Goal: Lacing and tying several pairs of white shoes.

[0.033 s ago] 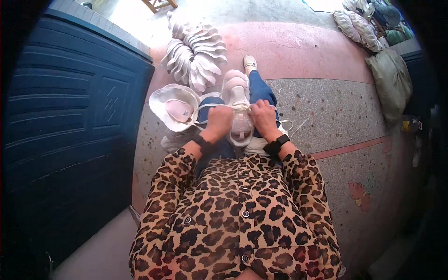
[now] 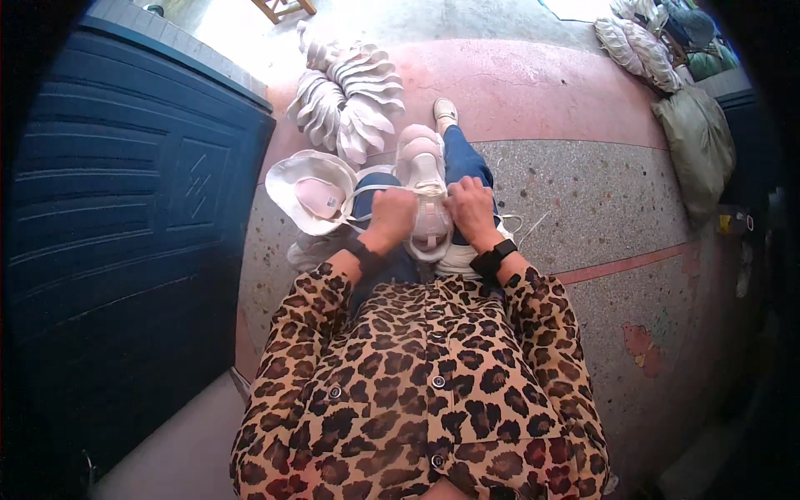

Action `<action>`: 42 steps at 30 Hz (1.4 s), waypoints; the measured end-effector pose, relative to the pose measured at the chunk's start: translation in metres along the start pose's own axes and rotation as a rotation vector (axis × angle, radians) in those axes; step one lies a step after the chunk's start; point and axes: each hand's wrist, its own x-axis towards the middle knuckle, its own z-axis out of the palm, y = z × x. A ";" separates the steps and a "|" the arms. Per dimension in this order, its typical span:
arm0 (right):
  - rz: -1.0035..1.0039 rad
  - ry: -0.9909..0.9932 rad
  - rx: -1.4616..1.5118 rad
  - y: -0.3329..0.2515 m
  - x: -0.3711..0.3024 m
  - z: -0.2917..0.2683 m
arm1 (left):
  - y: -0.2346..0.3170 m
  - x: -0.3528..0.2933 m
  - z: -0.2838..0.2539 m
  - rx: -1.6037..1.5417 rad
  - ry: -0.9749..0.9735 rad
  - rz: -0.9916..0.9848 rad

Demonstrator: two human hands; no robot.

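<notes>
A pale pink and white sneaker upper (image 2: 432, 218) lies lengthwise between my knees, toe pointing away from me. Across its middle runs a white shoelace (image 2: 406, 188). My left hand (image 2: 392, 217) is closed on the lace at the upper's left side, and a loose stretch trails off leftward. At the right side my right hand (image 2: 471, 208) is closed, its fingertips pinching at the lace by the upper's edge; the exact grip is partly hidden. A white upper with a pink lining (image 2: 318, 198) rests open beside my left knee.
A curved row of stacked white shoe uppers (image 2: 346, 104) lies on the floor ahead to the left. A dark blue door (image 2: 133, 183) stands on the left. To the right are a greenish-grey sack (image 2: 696, 150) and white bundles (image 2: 637, 52). A wooden stool leg (image 2: 283, 8) shows at the far edge.
</notes>
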 end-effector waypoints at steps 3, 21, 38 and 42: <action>-0.003 -0.024 -0.030 0.004 0.001 -0.007 | 0.001 0.002 -0.010 0.072 0.114 0.041; 0.060 -0.030 0.355 0.016 -0.023 0.014 | 0.017 0.040 -0.031 -0.356 -0.022 -0.033; -0.192 -0.102 -0.051 -0.007 -0.009 -0.008 | 0.019 0.111 -0.032 -1.250 -0.591 -0.299; -0.269 -0.112 -0.070 -0.002 0.014 -0.014 | 0.019 0.110 -0.061 -1.309 -0.546 -0.383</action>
